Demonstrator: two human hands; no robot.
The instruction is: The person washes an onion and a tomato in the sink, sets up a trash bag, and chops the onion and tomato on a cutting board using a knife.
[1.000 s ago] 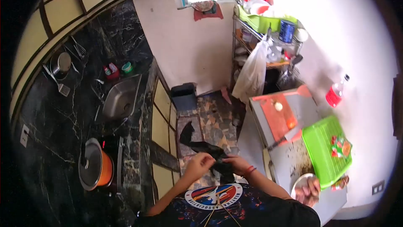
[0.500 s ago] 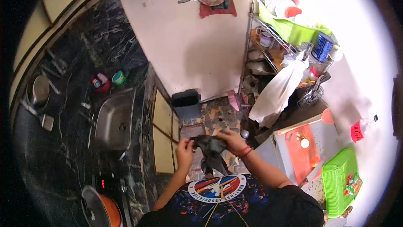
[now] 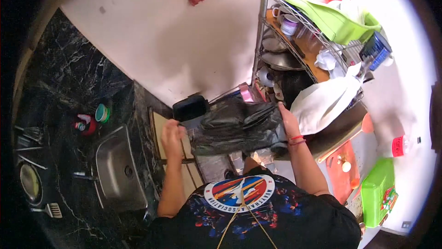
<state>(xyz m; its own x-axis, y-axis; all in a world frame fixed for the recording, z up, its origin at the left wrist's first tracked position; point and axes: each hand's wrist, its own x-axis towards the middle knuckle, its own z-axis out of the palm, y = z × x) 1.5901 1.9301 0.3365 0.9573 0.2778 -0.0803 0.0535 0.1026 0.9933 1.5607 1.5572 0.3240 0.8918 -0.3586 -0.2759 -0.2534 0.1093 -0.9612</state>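
so the main thing here is a thin, crinkly black plastic bag [image 3: 239, 127], spread out sideways between both hands, right in the middle of the view and above the floor. the right hand [image 3: 288, 122] has it pinched at the 3 o'clock end, thumb up along the edge, the other fingers mostly hidden, and there's a thin red band [image 3: 295, 137] on that wrist. the left hand [image 3: 173, 139] is up at the bag's 9 o'clock end, fingers loosely curled, but it's blurry, so i can't tell if it's gripping the plastic or just right beside it.

going round from the bag: dark grey plastic bin [image 3: 193, 122] just beyond it at 10 o'clock, metal wire shelf [image 3: 263, 32] at 1, a hanging white plastic bag [image 3: 324, 104] between 2 and 3, orange-red flat cutting board [image 3: 340, 187] at 4, and a rectangular stainless steel sink [image 3: 117, 170] at 8, set into a black marbled table [image 3: 76, 154].
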